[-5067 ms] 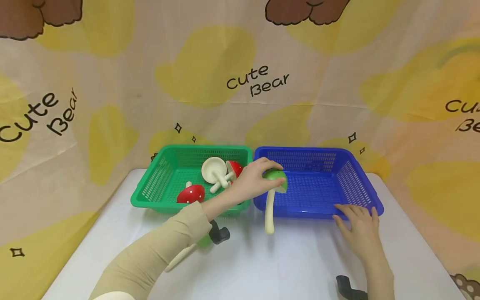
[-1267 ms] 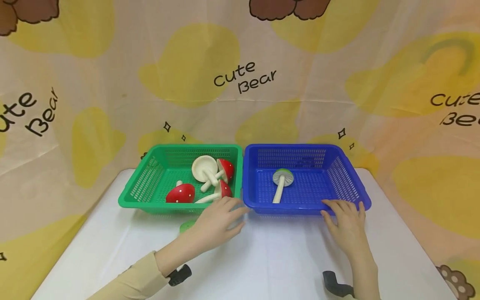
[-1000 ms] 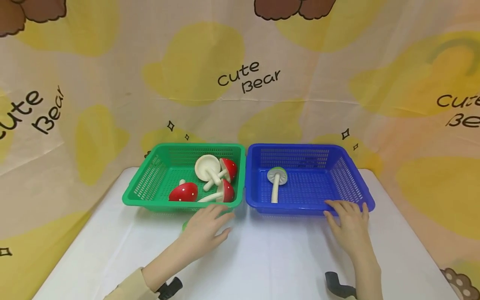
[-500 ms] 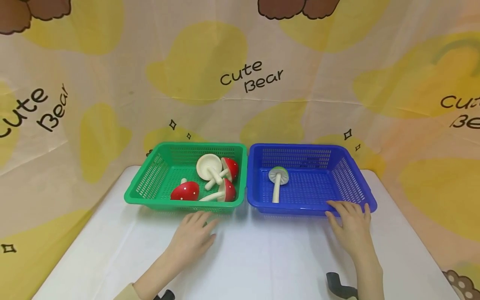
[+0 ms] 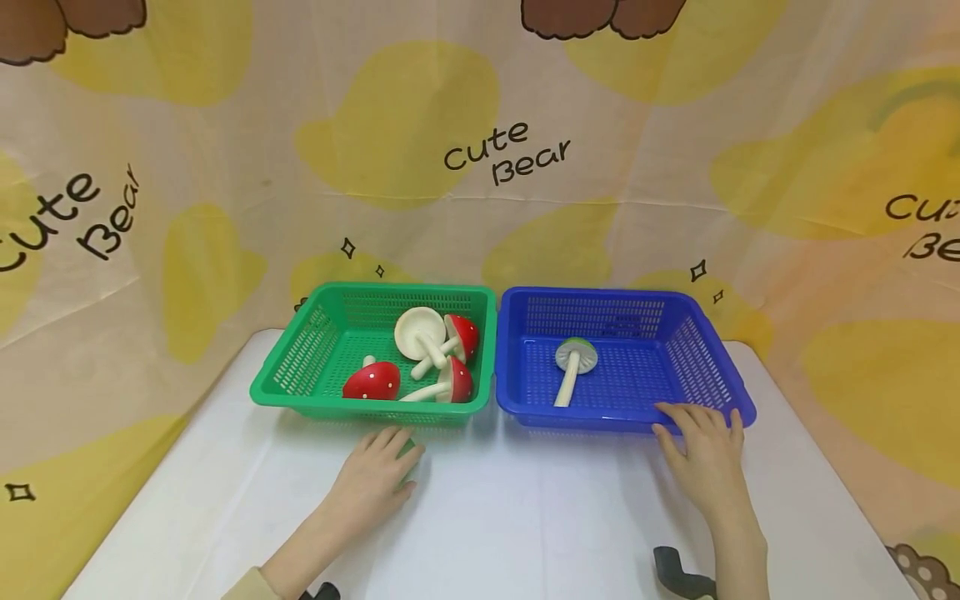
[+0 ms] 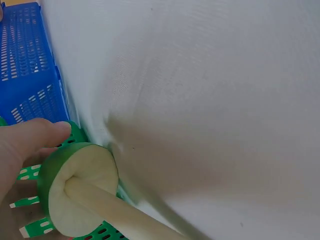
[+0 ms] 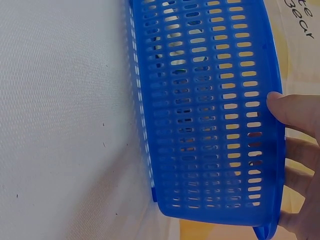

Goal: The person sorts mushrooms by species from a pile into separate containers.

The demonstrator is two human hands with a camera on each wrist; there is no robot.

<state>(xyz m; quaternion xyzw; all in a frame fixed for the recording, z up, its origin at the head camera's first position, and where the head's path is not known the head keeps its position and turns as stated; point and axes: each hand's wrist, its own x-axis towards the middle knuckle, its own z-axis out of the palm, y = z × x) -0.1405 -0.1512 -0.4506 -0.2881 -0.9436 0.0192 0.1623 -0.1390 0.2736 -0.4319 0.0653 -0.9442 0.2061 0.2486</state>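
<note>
Left hand [image 5: 372, 481], lower centre of frame, covers a green-capped toy mushroom [image 6: 80, 187] on the white table [image 5: 525, 517] before the green basket [image 5: 300, 398]; fingers curl around its cap. Stem runs back toward wrist. Right hand [image 5: 705, 467] rests flat-fingered on the blue basket [image 5: 738, 407] rim.

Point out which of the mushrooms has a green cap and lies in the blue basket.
It is the green-capped mushroom lying alone in the blue basket. The red ones and the white one are in the green basket; another green one is under the left hand.
</note>
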